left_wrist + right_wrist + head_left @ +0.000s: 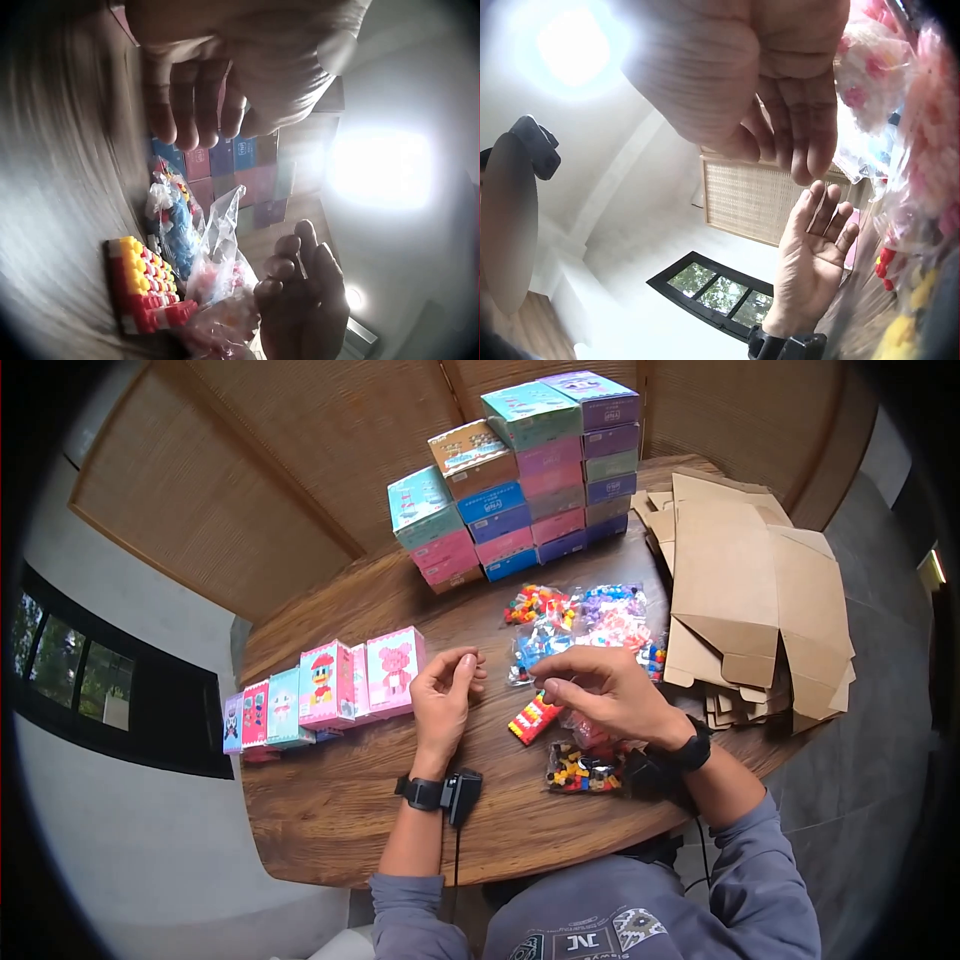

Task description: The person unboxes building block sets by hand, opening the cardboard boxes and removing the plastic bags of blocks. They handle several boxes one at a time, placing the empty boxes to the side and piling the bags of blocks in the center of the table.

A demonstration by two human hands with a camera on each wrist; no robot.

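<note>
1. Wooden table (330,805), near edge: person seated here, grey-blue sleeves (405,915) pushed up, a black strap on each wrist.
2. Clear bag of yellow, black and red pieces (583,770): between the near edge and the right hand.
3. Left hand (445,695): released, raised above the table, fingers relaxed.
4. Right hand (612,695): released, above the bags, fingers loosely bent; fingertips point toward the left hand, apart from it.
5. Red, yellow and white brick block (534,719): lying on the table between the hands, toward the near edge; a bag of pink pieces (590,731) just beside it.
6. Farther in: bags of blue-and-white (543,641), pink-and-white (618,626) and red-orange pieces (535,606).
7. Left edge: row of illustrated boxes (392,670), standing.
8. Right edge: flattened brown cardboard (728,575), piled.
9. Far edge: stepped stack of coloured boxes (560,470); woven screen (280,460) behind.
</note>
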